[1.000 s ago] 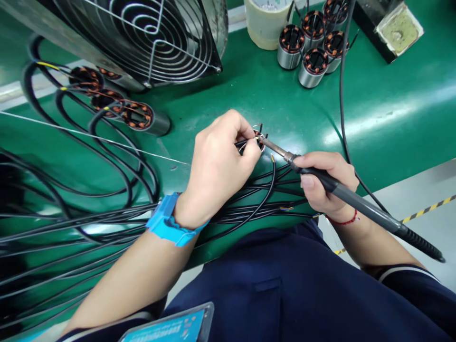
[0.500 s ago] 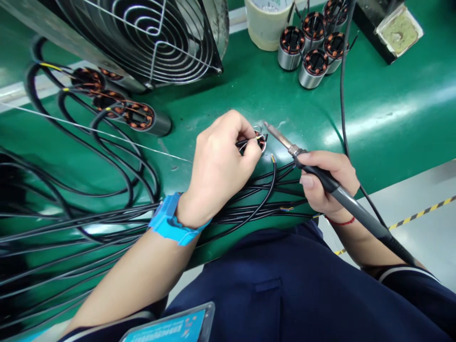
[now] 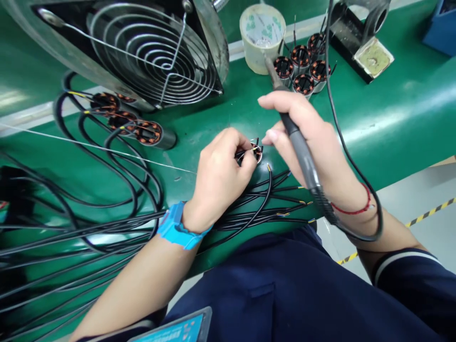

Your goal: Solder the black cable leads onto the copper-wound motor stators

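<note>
My left hand is closed in a pinch over a small motor stator, gripping a black cable whose thin wires show at the fingertips. The fingers cover most of that stator. Solder wire runs in from the left toward this hand. In my right hand is a soldering iron, held like a pen between thumb and fingers. Its tip points up and away, in front of the cream tape roll. Below my hands lie several black cables with stripped, coloured ends.
A fan with a wire guard stands at the back left. Several wired stators lie beside it. More stators stand upright by the tape roll. An iron stand with a sponge and a blue box are at the back right.
My right hand has lifted the soldering iron up and left, away from the stator, its tip swinging toward the tape roll. The left hand keeps its pinch. The whole view has shifted slightly.
</note>
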Action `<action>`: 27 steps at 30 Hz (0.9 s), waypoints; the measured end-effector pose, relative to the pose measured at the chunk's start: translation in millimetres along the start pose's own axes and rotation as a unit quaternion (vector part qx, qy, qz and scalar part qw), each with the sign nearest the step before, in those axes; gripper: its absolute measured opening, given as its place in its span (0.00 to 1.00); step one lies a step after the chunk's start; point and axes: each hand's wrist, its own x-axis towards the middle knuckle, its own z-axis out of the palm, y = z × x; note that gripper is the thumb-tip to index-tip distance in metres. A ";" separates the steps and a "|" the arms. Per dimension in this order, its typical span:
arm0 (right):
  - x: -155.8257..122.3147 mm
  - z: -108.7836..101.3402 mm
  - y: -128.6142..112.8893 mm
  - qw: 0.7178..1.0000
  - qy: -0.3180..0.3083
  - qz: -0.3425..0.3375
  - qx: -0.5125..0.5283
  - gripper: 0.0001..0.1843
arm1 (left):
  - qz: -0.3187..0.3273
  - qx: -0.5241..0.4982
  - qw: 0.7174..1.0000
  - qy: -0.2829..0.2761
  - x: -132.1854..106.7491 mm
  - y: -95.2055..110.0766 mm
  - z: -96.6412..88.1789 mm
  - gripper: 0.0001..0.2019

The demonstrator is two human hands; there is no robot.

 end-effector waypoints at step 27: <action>-13.4 6.7 24.5 0.960 0.217 -0.140 0.107 0.14 | 0.040 0.111 0.993 -0.025 -17.1 -10.7 -22.8 0.06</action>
